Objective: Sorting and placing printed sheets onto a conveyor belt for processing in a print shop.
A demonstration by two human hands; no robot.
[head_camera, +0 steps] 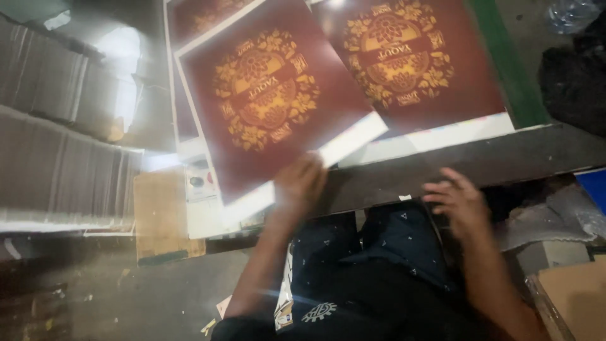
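A printed sheet [271, 101] lies tilted at the centre, its near edge overhanging the tabletop [505, 161]. The left hand [300, 186] touches that near edge from below. A second printed sheet [410, 57] lies to its right, partly under it, flat on the tabletop. More sheets [189, 19] lie beneath, behind and to the left. The right hand [461, 202] rests at the tabletop's near edge, right of the left hand and apart from the sheets. Stacks of paper [57, 126] stand far left. A cardboard piece [161, 215] lies left of the left hand.
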